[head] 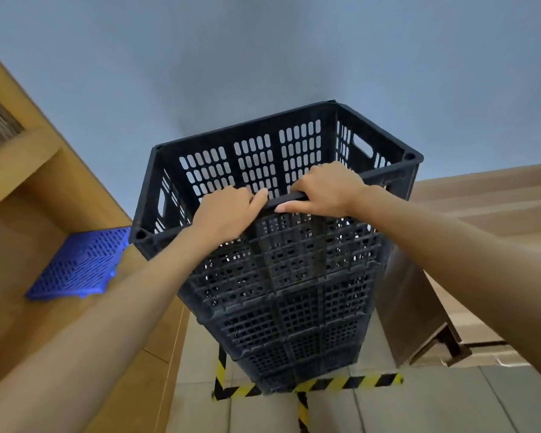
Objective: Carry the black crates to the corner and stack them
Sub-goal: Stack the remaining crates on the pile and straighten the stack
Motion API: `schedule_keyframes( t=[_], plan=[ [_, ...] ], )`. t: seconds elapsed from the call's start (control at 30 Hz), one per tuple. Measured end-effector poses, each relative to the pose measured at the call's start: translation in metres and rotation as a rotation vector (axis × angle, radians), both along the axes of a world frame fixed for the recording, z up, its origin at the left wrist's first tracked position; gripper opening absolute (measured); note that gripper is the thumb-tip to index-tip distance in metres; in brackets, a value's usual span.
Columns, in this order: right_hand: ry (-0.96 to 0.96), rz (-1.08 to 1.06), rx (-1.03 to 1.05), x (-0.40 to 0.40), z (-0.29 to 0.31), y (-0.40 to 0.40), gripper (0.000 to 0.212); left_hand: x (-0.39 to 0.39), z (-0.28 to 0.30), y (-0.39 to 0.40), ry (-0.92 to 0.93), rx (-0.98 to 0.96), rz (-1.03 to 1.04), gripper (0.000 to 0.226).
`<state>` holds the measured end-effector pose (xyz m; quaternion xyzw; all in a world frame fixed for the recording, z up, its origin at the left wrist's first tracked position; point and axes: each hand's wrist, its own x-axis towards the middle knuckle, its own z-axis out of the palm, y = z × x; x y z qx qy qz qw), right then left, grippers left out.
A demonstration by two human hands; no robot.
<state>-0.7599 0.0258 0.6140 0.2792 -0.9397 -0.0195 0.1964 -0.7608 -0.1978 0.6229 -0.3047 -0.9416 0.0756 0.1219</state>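
Note:
A tall stack of black perforated crates (pixel 297 295) rises from the tiled floor against a grey wall, inside a square marked with yellow-and-black tape (pixel 341 382). The top crate (pixel 263 157) is open and empty, its rim at about head height. My left hand (pixel 228 214) and my right hand (pixel 322 190) both curl over the near rim of that top crate, close together near its middle. The lower crates are nested under it and partly hidden by my forearms.
Large cardboard boxes (pixel 44 189) stand on the left, with a blue plastic grid panel (pixel 78 264) lying on one. More cardboard boxes (pixel 481 220) stand on the right, one with a flap (pixel 409 310) hanging beside the stack. Pale floor tiles (pixel 263 414) lie below.

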Motion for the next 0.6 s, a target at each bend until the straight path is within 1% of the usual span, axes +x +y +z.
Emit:
schedule_keyframes(
  t=[0.07,0.2,0.3,0.4,0.5,0.6],
  plan=[
    [-0.009,0.019,-0.008,-0.003,-0.002,0.001,0.081,-0.005,-0.003,-0.002,-0.031,0.037,0.001,0.037],
    [-0.030,0.048,-0.024,-0.006,-0.002,0.002,0.080,-0.013,0.001,0.002,-0.142,0.061,-0.027,0.040],
    [-0.051,0.057,-0.038,-0.009,0.000,0.002,0.079,-0.017,0.003,0.002,-0.168,0.083,-0.036,0.040],
    [-0.067,0.065,-0.049,-0.009,-0.001,0.002,0.077,-0.015,0.003,0.001,-0.159,0.112,-0.033,0.043],
    [-0.090,0.081,-0.056,-0.005,0.000,0.003,0.075,-0.009,0.000,0.001,-0.096,0.159,-0.071,0.048],
    [-0.119,0.101,-0.050,0.002,-0.004,-0.003,0.075,-0.011,-0.007,-0.008,-0.072,0.145,-0.031,0.059]
  ],
)
